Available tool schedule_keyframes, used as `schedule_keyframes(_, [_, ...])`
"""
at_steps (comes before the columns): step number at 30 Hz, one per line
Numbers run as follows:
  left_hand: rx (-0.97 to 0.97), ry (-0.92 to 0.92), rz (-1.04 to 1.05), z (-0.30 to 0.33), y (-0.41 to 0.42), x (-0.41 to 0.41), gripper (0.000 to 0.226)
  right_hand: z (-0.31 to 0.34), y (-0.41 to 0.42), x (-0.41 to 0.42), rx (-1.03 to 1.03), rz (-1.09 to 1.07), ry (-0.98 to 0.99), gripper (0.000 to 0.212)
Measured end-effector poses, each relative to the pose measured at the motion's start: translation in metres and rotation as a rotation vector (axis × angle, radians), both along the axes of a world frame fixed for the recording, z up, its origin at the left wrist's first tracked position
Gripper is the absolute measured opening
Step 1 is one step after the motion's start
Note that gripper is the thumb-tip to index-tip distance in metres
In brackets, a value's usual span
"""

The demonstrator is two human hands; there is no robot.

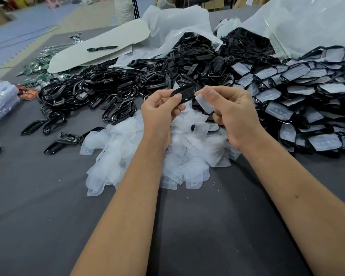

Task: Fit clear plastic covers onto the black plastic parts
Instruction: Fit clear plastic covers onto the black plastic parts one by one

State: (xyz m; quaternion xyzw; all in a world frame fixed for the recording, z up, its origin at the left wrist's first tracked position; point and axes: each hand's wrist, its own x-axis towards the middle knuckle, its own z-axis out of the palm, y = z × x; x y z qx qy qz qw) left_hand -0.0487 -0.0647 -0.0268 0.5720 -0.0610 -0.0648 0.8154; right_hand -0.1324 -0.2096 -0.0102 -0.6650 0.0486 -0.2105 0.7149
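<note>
My left hand [159,110] pinches a black plastic part [184,93] between thumb and fingers, held above the table. My right hand [230,108] pinches a clear plastic cover [205,103] right beside the part's right end; whether they touch I cannot tell. Below both hands lies a heap of loose clear covers [147,156]. A big pile of bare black parts [127,84] stretches across the middle. To the right is a pile of black parts with covers on them [307,100].
Dark grey table [48,206]. Large clear plastic bags [307,22] lie open at the back. A pale card sheet with a black pen [102,48] is at back left, green circuit boards [40,66] beside it, and a wrapped stack [0,100] at the left edge.
</note>
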Motion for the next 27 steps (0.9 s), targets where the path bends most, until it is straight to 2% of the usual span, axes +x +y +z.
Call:
schedule_keyframes(4, [-0.005, -0.007, -0.003, -0.0009, 0.0002, 0.0007, 0.016, 0.0021, -0.0037, 0.0002, 0.135, 0.026, 0.068, 0.020])
schedule_keyframes(9, [-0.012, -0.001, -0.001, -0.0011, 0.0000, 0.0005, 0.017, 0.0018, -0.0007, 0.0017, 0.159, 0.042, 0.072, 0.023])
schedule_keyframes(19, [0.065, -0.092, -0.056, -0.0023, -0.0002, -0.0006, 0.024, -0.0024, -0.0039, 0.0048, 0.176, -0.016, 0.108, 0.005])
schedule_keyframes(25, [0.109, -0.141, -0.079, -0.0046, -0.0008, -0.0013, 0.022, 0.0019, -0.0026, 0.0020, 0.229, -0.025, 0.066, 0.024])
schedule_keyframes(27, [0.107, -0.152, -0.090, -0.0056, -0.0012, -0.0014, 0.022, 0.0032, -0.0043, 0.0013, 0.256, -0.038, 0.049, 0.021])
